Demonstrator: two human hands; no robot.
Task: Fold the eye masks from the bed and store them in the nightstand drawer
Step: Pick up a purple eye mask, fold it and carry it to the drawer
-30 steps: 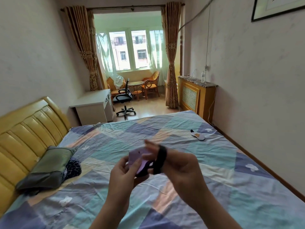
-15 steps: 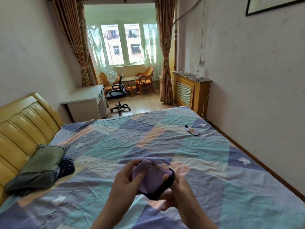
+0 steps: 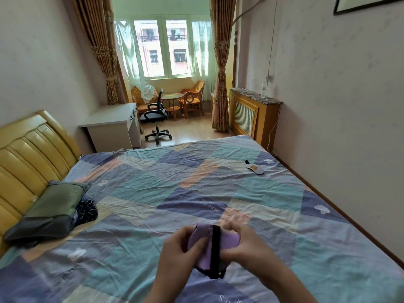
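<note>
Both hands hold the purple eye mask over the near edge of the bed. The left hand and right hand grip its sides. Its black strap runs straight away between them. It looks folded, maybe.

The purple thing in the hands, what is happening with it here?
A person is folding a purple eye mask over the bed. The left hand and the right hand grip it from either side, and its black strap runs across the front. A second eye mask lies flat on the far right of the bed, untouched. No nightstand drawer is in view.
</note>
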